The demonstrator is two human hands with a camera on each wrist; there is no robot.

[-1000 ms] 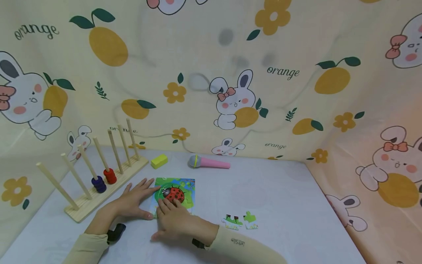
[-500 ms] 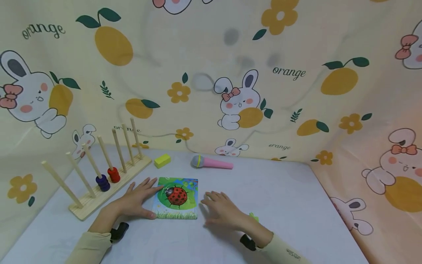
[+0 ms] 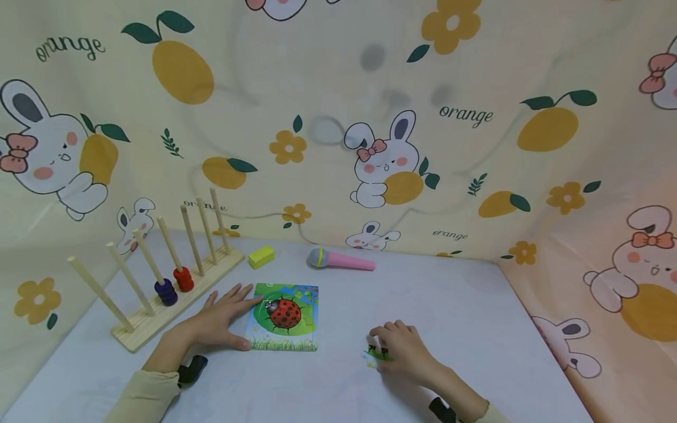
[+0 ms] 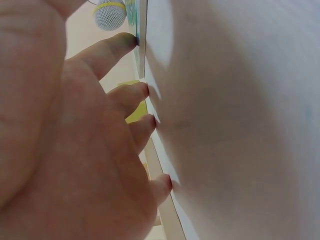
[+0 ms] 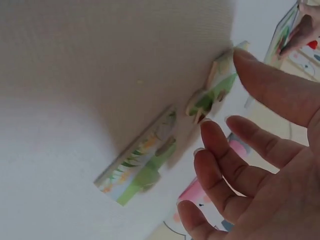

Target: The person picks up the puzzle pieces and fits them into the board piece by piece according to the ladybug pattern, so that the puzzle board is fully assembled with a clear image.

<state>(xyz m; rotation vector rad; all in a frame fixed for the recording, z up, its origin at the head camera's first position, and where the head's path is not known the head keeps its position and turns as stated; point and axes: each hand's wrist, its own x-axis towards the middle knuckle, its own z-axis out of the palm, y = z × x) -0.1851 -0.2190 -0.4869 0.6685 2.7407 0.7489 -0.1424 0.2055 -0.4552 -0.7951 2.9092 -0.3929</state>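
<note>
My left hand (image 3: 221, 322) lies spread beside a square ladybug puzzle (image 3: 285, 317), its index finger and thumb touching the left edge. In the left wrist view its fingertips rest on the table and the puzzle's edge. To the right, my right hand (image 3: 406, 351) reaches over a loose green-and-white puzzle piece (image 3: 372, 356), with loosely bent fingers. The right wrist view has the thumb at that piece's edge and the fingertips around its other side, without a plain pinch. A second loose piece (image 5: 142, 162) lies flat nearby; the hand hides it from the head view.
At the left stands a wooden peg rack (image 3: 127, 338) with blue rings (image 3: 166, 292) and red rings (image 3: 183, 279) on two pegs. Behind the puzzle lie a yellow block (image 3: 261, 257) and a pink toy microphone (image 3: 344, 261). A printed cloth (image 3: 317, 76) hangs behind the table.
My right hand has lifted off the ladybug puzzle and moved right to the loose pieces. The left hand has stayed at the puzzle's left edge. The head view has shifted slightly.
</note>
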